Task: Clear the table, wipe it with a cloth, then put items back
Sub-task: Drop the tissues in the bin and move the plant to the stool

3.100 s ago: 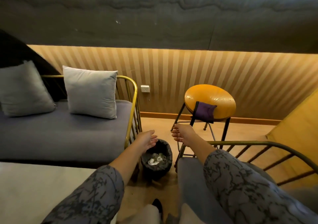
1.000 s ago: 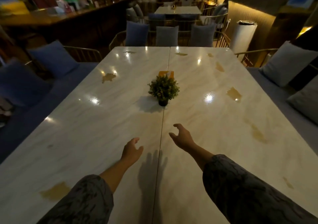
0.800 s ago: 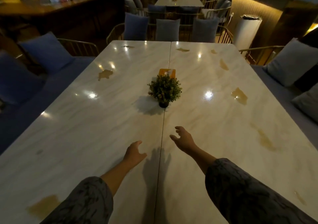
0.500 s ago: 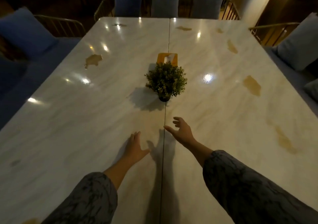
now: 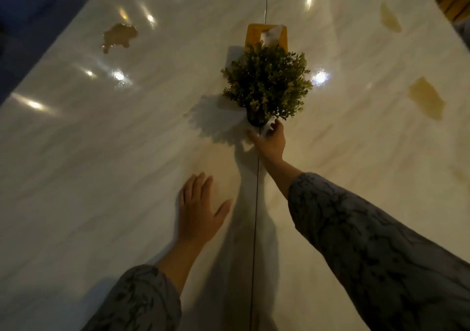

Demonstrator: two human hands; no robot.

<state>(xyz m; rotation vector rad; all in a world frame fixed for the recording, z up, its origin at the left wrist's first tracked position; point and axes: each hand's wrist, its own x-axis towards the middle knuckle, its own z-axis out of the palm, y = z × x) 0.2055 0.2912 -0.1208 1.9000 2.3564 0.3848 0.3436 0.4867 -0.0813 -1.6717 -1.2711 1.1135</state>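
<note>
A small bushy green plant (image 5: 267, 83) in a dark pot stands at the middle of the glossy white marble table (image 5: 101, 139), on the seam between its two halves. Just behind the plant lies an orange tissue box (image 5: 254, 35) with a white tissue sticking out. My right hand (image 5: 270, 142) is stretched out at the foot of the pot, thumb and fingers spread either side of it; it does not grip the pot. My left hand (image 5: 199, 211) lies flat on the tabletop, fingers straight, nearer to me and left of the seam.
Brownish spill patches mark the tabletop: one at far left (image 5: 119, 36), two on the right (image 5: 427, 99) (image 5: 390, 17). A blue seat (image 5: 30, 20) runs along the table's left side. Lamp reflections glare on the surface.
I turned from the stool and bin to the table. Over the last second my right hand reached forward to the pot's base, my left hand settled flat on the table, and my view came closer.
</note>
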